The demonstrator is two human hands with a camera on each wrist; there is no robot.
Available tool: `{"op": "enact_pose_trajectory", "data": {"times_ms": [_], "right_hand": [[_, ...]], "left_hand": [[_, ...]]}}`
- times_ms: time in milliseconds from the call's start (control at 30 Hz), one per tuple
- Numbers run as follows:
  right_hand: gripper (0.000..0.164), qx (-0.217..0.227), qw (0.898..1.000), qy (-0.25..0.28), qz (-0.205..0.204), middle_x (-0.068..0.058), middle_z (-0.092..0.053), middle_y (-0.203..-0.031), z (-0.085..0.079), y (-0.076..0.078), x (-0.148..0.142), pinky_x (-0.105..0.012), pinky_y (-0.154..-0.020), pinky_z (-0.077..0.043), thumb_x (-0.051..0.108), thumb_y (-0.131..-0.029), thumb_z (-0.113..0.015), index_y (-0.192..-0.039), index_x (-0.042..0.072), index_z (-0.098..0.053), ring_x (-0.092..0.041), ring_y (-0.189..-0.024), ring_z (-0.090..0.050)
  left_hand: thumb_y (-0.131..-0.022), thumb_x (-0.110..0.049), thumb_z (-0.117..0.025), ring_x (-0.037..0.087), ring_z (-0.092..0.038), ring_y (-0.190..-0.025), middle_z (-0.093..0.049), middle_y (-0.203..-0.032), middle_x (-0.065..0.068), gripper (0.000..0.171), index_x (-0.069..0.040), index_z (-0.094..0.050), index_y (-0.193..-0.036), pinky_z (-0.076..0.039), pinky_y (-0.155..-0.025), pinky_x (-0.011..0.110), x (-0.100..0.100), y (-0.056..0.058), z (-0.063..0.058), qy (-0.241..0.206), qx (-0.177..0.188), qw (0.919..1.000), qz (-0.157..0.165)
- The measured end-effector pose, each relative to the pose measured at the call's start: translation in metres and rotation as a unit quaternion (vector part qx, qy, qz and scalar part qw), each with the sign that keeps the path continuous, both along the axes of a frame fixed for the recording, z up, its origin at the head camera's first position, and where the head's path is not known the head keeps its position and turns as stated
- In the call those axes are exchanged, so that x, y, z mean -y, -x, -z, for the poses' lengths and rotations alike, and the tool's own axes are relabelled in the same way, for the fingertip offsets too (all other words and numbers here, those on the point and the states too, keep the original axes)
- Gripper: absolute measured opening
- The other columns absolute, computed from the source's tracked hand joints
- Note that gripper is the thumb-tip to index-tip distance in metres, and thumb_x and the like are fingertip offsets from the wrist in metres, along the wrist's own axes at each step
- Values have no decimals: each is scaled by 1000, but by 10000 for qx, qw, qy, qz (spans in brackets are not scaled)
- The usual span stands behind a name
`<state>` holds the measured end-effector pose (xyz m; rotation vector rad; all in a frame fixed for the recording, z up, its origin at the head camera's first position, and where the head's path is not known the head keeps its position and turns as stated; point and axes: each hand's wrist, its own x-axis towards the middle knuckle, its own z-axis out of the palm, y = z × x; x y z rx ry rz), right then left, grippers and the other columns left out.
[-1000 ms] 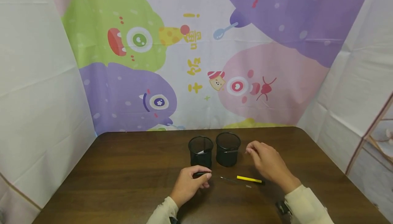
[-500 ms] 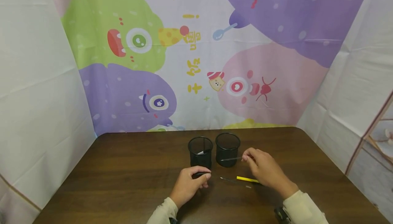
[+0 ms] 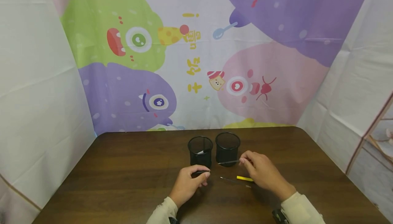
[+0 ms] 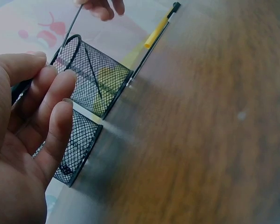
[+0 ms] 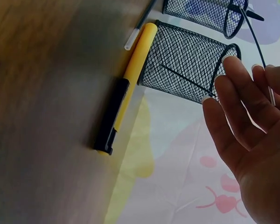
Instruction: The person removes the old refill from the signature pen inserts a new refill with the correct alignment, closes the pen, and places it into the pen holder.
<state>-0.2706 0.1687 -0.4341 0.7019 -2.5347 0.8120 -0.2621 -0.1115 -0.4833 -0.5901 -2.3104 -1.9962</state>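
My left hand [image 3: 189, 183] holds a slim black pen barrel [image 3: 198, 173] between thumb and fingers, its open end pointing right. Across from it, my right hand [image 3: 264, 170] pinches a thin dark pen refill [image 3: 228, 162] by its rear end, the tip pointing left toward the barrel. The right wrist view shows this refill [image 5: 255, 39] running up from thumb and finger, with the other fingers loosely bent. Below on the table lie another refill [image 3: 228, 179] and a yellow pen [image 3: 244, 178] with a black clip part [image 5: 111, 112]; the right hand partly hides the pen in the head view.
Two black mesh pen holders stand behind the hands. The left holder [image 3: 201, 162] has a black-and-white item in it; in the right holder [image 3: 223, 140] a thin dark stick shows through the mesh. A small pale piece [image 3: 248, 186] lies on the brown table [image 3: 138, 176].
My right hand has moved left and nearer to me with the refill, its tip dropping below the right holder's rim toward the left hand. The left hand has stayed put with the barrel.
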Motion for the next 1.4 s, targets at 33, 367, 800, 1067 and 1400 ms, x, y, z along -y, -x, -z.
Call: {"op": "enact_pose_trajectory", "data": {"times_ms": [33,367,800,1067,1400], "right_hand": [[11,15,10000,15,-26,13,-64,-82,0,-1,0,-28,-66,-50,18,-100,-63,-91,17,-67,-1,-73,-57],[13,268,9993,93,-225,11,-66,-82,2,-5,5,-27,-65,-51,18,-102,-61,-91,18,-67,-2,-73,-60],[16,323,9976,234,-557,12,-64,-79,2,-8,11,-26,-64,-51,19,-103,-59,-88,20,-66,-3,-69,-60],[19,410,9957,309,-771,9,-66,-79,3,-9,17,-25,-61,-51,21,-104,-57,-87,21,-64,-3,-69,-60],[20,341,9954,367,-814,11,-65,-78,6,-9,21,-23,-57,-47,19,-104,-57,-85,22,-64,-1,-62,-51]], "left_hand": [[-92,-18,-74,17,-70,-68,-71,-84,21,25,2,-73,-107,-58,-62,28,0,0,0,0,3,10000,-18],[-94,-7,-70,22,-70,-68,-70,-86,19,16,4,-71,-106,-58,-62,29,-3,-10,-17,190,-88,9996,-184],[-93,-5,-70,22,-70,-68,-70,-85,16,16,7,-70,-105,-57,-62,27,-4,-19,-32,120,-123,9997,-159],[-93,-4,-70,23,-70,-69,-71,-87,17,15,5,-71,-105,-57,-62,27,-4,-19,-32,123,-85,9998,-130],[-94,-5,-70,22,-70,-69,-72,-89,18,16,6,-71,-105,-57,-62,28,-4,-21,-32,193,-81,9997,-99]]}}
